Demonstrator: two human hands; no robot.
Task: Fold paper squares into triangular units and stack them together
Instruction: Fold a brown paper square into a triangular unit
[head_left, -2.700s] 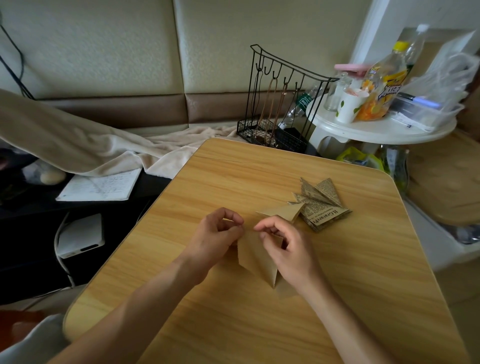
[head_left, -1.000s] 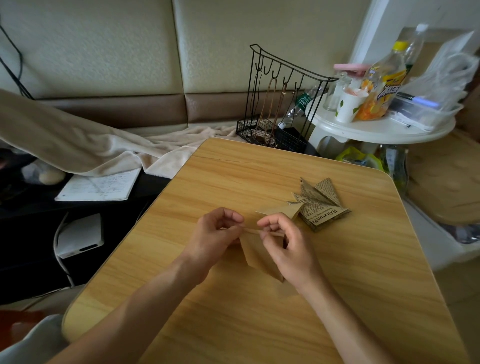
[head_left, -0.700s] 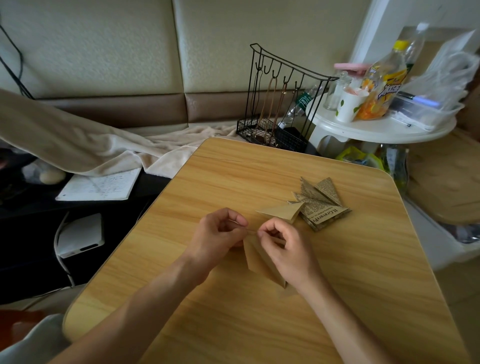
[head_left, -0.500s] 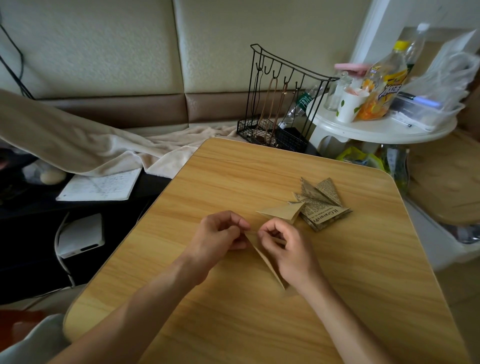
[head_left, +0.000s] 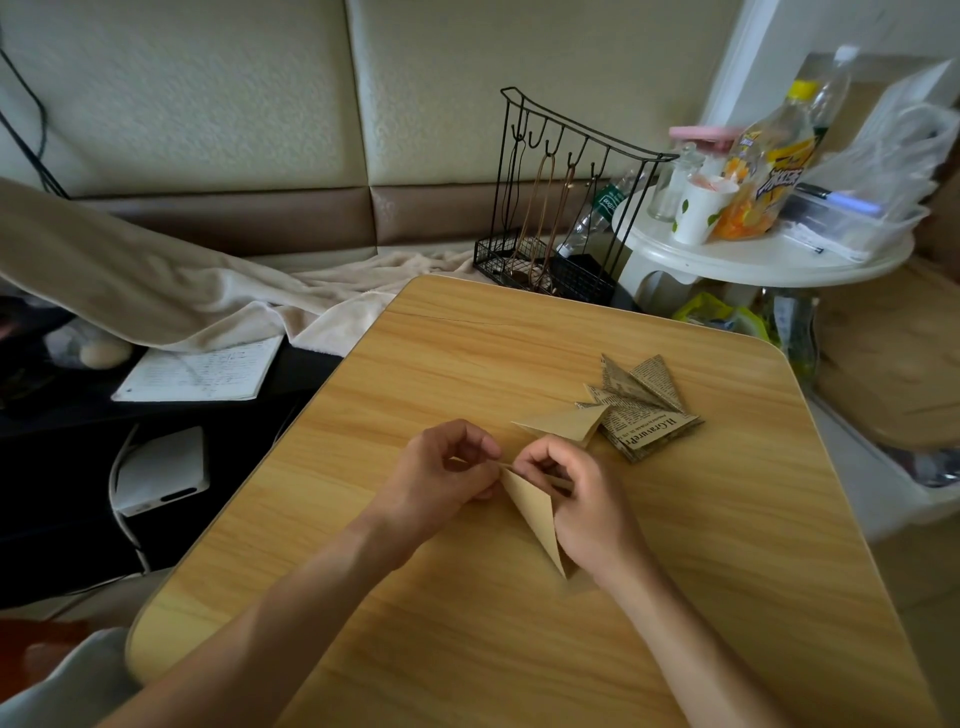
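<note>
1. Pinching the top edge of a tan folded paper (head_left: 532, 506): left hand (head_left: 441, 475) and right hand (head_left: 576, 499), fingers curled on it, over the wooden table (head_left: 415, 374).
2. Paper's point hangs toward the tabletop.
3. Finished tan triangle (head_left: 563, 422) touches the newsprint stack (head_left: 641, 408), just beyond the hands.

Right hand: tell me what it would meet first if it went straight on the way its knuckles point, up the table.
Probably the plain brown folded triangle, lying just beyond the right hand, with the newsprint units behind it. Depth is unclear in this one view, so the hand might pass above it.
</note>
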